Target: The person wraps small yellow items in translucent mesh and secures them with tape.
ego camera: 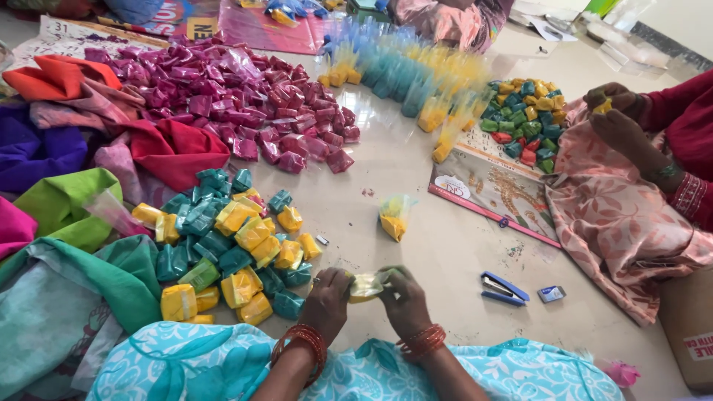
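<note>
- Presently, left hand [327,297] and right hand [405,297] pinch a small yellow packet [365,285] between their fingertips: folding step, judged.
- Next move likely calls for the blue stapler [503,288], lying right of the fingers.

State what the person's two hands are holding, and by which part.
Left hand and right hand pinch a small yellow plastic packet by its opposite ends.
</note>
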